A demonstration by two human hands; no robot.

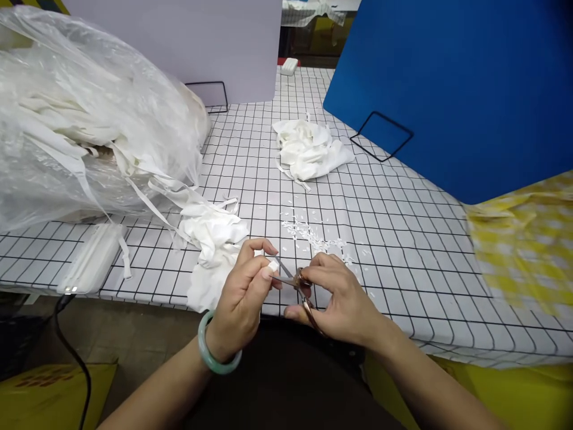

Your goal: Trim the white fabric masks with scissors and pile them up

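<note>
Scissors out, white scraps everywhere on my feed

So I'm watching this through the head cam: worktop (416,263) under a white cloth with a black grid, big clear plastic bag (147,101) of white fabric on the left, pale lilac board (215,48) and a blue board (447,89) standing at the back. Yellow checked cloth (523,245) off to the right, crumpled white bundle (307,149) further in, and tiny white scraps (313,237) just beyond the hands.

Left hand (244,292): fingers pinched together on a small white piece (273,264) above the front edge. Right hand (340,298): fingers closed around the handles of the scissors (290,281), blades parted, tips right by that piece. Can't tell from here if they touch it.
</note>
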